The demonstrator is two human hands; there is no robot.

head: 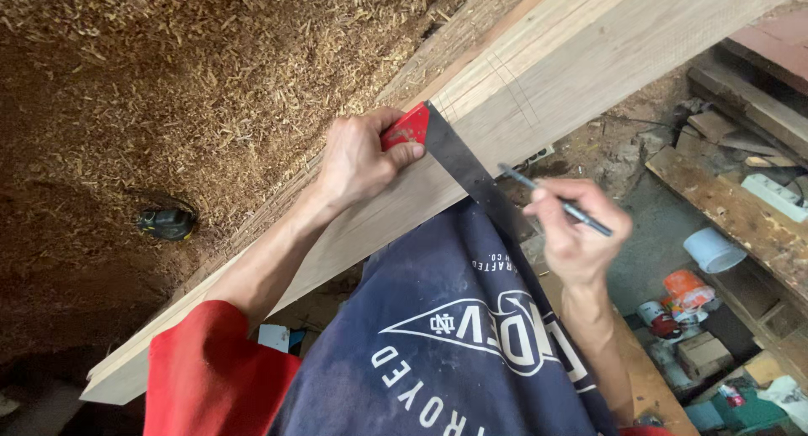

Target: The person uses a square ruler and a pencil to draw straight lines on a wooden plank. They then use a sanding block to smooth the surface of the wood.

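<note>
A long pale wooden plank [589, 57] runs diagonally from lower left to upper right, with thin pencil lines across it near the top. My left hand [358, 162] presses the red stock of a try square [406, 130] against the plank's edge. The square's dark blade [475, 179] sticks out past the plank toward me. My right hand [576, 230] holds a pencil [560, 202], its tip close to the blade, just off the plank's near edge.
Wood shavings [194, 74] cover the surface beyond the plank, with a dark tape measure [166, 224] lying in them. At right are timber offcuts [741, 209], a white power strip [778, 196], cans and boxes [690, 318] on the floor.
</note>
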